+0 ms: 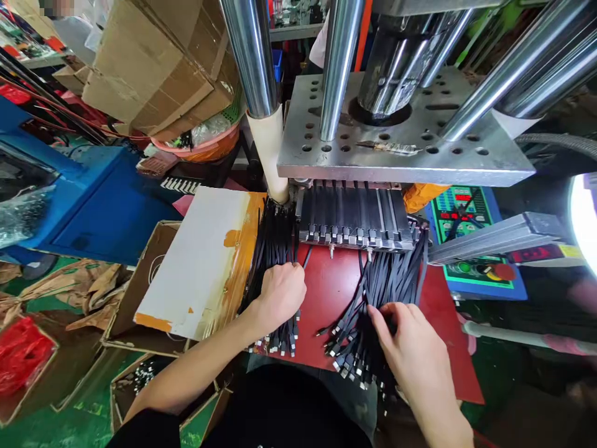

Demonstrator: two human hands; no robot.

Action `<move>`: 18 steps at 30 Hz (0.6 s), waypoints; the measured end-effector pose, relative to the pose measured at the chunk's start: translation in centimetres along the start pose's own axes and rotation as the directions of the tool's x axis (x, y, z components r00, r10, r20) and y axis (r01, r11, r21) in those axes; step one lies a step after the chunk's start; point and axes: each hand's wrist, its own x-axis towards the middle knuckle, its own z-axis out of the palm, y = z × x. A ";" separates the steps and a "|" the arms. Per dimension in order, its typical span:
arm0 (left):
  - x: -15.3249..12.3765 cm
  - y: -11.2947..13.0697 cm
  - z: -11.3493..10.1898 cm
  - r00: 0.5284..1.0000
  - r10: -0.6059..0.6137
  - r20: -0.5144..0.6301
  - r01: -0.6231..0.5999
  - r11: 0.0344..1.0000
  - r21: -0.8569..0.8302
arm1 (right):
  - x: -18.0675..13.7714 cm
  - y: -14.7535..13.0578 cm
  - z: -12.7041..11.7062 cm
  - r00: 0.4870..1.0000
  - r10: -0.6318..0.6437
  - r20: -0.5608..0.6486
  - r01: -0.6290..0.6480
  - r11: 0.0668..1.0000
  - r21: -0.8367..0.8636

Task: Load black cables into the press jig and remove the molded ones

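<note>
My left hand (284, 291) is closed in a fist over the left bundle of black cables (275, 239). A thin black cable end pokes up beside its knuckles; the fingertips are hidden. At the right bundle of black cables (389, 280), my right hand (415, 342) has thumb and forefinger bent in against the strands. What sits between those fingers is partly hidden. Many of the cables end in small metal plugs hanging toward the front edge. Behind both hands lies a metal mould (354, 218) with a row of plugs along its front and cables laid through it.
A thick steel press plate (405, 165) with shiny columns hangs above the mould. Left of the cables lies a white board (200, 249) with orange tape. A control panel (471, 230) and metal arm (499, 236) stand right. Cardboard boxes (135, 317) sit lower left, beside the red work surface (326, 286).
</note>
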 end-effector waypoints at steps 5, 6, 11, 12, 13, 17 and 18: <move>0.7 -0.1 -0.4 1.000 -0.002 0.019 0.004 0.991 -0.132 | -0.1 -0.4 -0.4 1.000 0.007 0.023 -0.007 1.000 0.022; 0.7 -0.4 -0.4 1.000 0.008 0.024 -0.004 0.985 -0.174 | -0.2 -0.4 -0.8 1.000 0.011 0.008 -0.012 0.998 0.068; 0.4 -1.6 -0.4 0.981 0.171 0.090 -0.096 0.836 -0.541 | -0.6 -1.0 -3.6 0.990 0.040 -0.132 0.021 0.903 0.429; 0.0 -1.5 -0.3 0.972 0.213 0.100 -0.100 0.760 -0.642 | -1.0 -1.5 -4.0 0.978 0.039 -0.204 0.071 0.860 0.506; -0.5 -1.3 -0.1 0.962 0.253 0.107 -0.089 0.653 -0.752 | -1.5 -2.1 -4.3 0.960 0.044 -0.276 0.127 0.812 0.570; -3.3 0.9 1.5 0.912 0.393 0.118 0.086 0.097 -0.992 | -4.3 -4.8 -3.7 0.937 -0.034 -0.347 0.282 0.657 0.699; -4.0 1.6 2.0 0.905 0.409 0.119 0.117 0.032 -0.993 | -4.9 -5.3 -3.2 0.947 -0.083 -0.309 0.289 0.637 0.715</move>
